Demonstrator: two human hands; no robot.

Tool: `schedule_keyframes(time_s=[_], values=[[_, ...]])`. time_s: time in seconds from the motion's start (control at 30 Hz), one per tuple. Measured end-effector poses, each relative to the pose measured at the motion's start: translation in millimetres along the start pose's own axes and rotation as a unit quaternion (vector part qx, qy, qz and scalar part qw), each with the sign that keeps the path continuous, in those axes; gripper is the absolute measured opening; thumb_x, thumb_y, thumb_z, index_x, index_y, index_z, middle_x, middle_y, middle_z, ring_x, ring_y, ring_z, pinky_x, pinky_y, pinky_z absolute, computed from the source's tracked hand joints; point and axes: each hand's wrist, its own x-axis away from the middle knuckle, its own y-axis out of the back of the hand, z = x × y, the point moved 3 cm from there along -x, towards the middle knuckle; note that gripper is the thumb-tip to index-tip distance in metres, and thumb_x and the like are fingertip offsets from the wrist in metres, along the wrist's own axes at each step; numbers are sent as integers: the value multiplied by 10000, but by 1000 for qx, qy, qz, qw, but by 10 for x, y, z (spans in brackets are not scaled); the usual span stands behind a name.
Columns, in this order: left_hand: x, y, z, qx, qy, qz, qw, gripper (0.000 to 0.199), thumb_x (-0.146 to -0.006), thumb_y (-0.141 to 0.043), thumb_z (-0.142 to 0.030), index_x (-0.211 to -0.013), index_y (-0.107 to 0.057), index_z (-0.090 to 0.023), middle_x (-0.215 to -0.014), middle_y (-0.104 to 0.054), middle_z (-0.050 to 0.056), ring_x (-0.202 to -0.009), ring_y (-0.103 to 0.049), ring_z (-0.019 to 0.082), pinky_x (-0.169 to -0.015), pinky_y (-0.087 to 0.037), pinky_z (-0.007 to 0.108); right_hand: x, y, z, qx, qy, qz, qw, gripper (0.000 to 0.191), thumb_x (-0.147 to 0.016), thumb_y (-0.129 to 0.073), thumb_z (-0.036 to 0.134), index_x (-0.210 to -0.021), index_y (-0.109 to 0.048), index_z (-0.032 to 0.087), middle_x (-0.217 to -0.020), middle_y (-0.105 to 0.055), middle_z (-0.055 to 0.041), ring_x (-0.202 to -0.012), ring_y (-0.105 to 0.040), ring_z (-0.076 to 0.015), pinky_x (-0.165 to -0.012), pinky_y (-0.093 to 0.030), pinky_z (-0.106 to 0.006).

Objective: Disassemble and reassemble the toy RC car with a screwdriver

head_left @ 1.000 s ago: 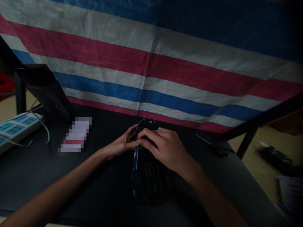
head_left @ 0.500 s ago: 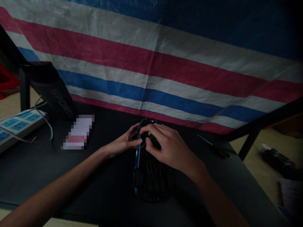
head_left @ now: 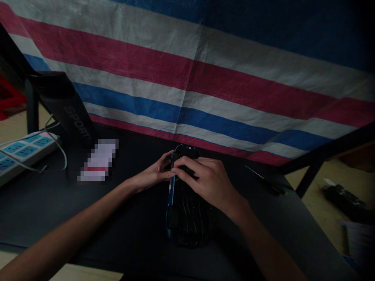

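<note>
A toy car (head_left: 191, 222) lies upside down on the dark table, its black underside facing up and a blue body edge along its left side. My left hand (head_left: 159, 171) grips the car's left side near the far end, thumb on the edge and fingers behind it. Above the far half of the car, my right hand (head_left: 209, 179) is closed in a pinch, thumb and forefinger meeting beside my left thumb. What sits between those fingertips is hidden. A screwdriver (head_left: 265, 180) with a thin metal shaft rests to the right of my right hand.
A blurred-out phone-like item (head_left: 99, 158) lies on the left of the table (head_left: 137, 230). Behind it stand a power strip (head_left: 27, 150) with cables and a black SPORT container (head_left: 70, 109). A striped tarp (head_left: 187, 82) hangs along the back.
My right thumb and forefinger have closed together at the car's left edge; they were apart before. My left hand keeps its hold. The view has shifted slightly.
</note>
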Motion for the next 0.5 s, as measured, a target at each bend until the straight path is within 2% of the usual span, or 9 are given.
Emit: schedule_keyframes(time_s=[0.07,0.17,0.2,0.37,0.43,0.5], values=[[0,0,-6,0,-9,7,1000,954,-872,-801,-275,-1643,-242,-338,-1663,-360,157,-1504,-393,384,-1188,-372,606,0,7,-10,3,0,-3,1000,181,-1057,-508,317,-1103,-665,241,-927,-758,-26,-830,-689,-195,-786,-501,-350],[-1,-6,-14,-8,-24,16,1000,875,-896,-778,-287,-1624,-298,-359,-1693,-307,133,-1542,-329,377,-1199,-356,615,-7,25,-11,-16,38,-8,999,224,-1029,-491,211,-1207,-625,233,-1116,-746,-61,-1059,-661,-226,-957,-481,-394],[0,-5,-12,-9,-22,12,1000,881,-891,-784,-290,-1624,-299,-356,-1694,-305,135,-1546,-319,376,-1203,-354,608,-9,28,-17,-18,43,-8,999,227,-1033,-495,210,-1219,-622,236,-1143,-744,-59,-1079,-656,-225,-974,-474,-396],[-2,1,-8,-7,5,-6,1000,963,-876,-804,-312,-1648,-227,-335,-1658,-365,161,-1513,-374,391,-1185,-382,589,-3,32,-55,1,1,-9,1000,160,-1056,-533,346,-1072,-659,247,-884,-741,-10,-795,-672,-188,-789,-491,-351],[-7,-10,-25,-15,-5,7,1000,926,-884,-796,-305,-1639,-259,-327,-1669,-344,158,-1521,-361,383,-1190,-379,584,-4,37,-44,-16,7,-10,1000,128,-1035,-534,274,-1109,-634,242,-980,-747,-26,-903,-689,-200,-851,-503,-354],[-9,-17,-38,-19,-14,15,1000,881,-889,-791,-303,-1623,-305,-321,-1686,-312,154,-1528,-348,379,-1197,-370,584,-8,37,-29,-36,24,-9,999,176,-1020,-521,206,-1174,-601,236,-1128,-739,-48,-1047,-684,-204,-945,-498,-355]])
